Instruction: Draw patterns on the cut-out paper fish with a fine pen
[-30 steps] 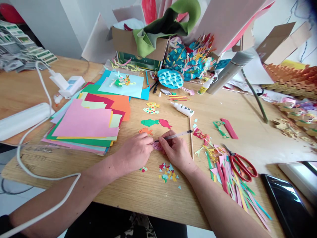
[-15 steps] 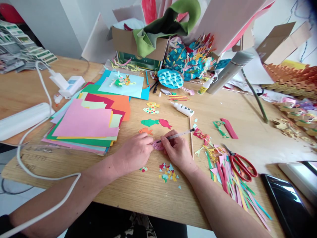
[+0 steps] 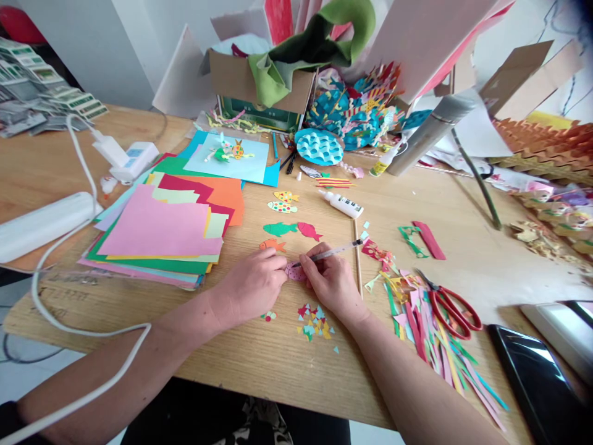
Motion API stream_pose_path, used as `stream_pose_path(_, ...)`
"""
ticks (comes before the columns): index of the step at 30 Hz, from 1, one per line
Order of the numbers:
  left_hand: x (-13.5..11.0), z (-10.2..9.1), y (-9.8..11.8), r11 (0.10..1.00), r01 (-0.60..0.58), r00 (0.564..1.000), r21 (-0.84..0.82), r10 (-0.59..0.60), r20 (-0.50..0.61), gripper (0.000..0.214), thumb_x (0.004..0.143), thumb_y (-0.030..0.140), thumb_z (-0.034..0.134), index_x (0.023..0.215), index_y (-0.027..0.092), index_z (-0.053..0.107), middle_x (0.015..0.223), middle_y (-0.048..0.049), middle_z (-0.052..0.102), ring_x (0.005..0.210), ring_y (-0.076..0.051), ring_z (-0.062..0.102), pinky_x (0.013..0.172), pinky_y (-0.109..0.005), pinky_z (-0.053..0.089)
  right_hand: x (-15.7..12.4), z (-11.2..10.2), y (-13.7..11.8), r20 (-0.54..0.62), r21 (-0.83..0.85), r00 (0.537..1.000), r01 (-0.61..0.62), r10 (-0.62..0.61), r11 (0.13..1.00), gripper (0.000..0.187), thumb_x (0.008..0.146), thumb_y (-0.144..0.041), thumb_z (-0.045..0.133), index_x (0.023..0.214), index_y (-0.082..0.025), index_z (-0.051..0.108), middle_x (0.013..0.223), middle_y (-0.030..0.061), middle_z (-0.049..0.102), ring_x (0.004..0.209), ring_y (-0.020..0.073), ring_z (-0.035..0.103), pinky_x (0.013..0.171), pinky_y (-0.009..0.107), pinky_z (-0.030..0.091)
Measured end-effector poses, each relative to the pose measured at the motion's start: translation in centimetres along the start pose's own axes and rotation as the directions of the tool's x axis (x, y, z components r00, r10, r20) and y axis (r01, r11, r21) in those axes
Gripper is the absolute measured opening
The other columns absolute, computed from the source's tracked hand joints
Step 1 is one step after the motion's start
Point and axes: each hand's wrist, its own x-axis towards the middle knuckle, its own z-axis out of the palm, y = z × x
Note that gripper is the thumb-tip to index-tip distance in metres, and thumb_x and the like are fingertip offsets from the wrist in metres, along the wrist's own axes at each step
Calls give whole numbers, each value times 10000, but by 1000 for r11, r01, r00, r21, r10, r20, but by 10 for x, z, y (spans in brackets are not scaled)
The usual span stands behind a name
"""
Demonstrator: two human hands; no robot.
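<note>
**Slim pen tilted down onto a dotted pink paper piece**

The paper piece is held on the wooden tabletop between both hands, directly in front of the person. Its long axis appears to run roughly left to right, though much of it is hidden by fingers. It is pinched at its left end by the left hand, while the right hand is clenched around the pen just off its right end. The pen's long axis rises from lower left to upper right, its tip pointing left and down at the paper. An orange paper fish lies just beyond the left hand, and a wooden stick lies just beside the right.
</note>
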Motion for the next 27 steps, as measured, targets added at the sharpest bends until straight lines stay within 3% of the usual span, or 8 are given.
stream_pose_path(27, -1, 2, 0, 1000, 2, 999, -24, -3, -53, 288, 840, -18, 491, 878, 127, 737, 823, -57, 638, 850, -217, 547, 801, -347, 505, -1, 0, 2, -26, 5, 999, -22, 22, 1000, 253, 943, -420, 537, 807, -206, 527, 502, -38, 496, 413, 130, 479, 424, 245, 311)
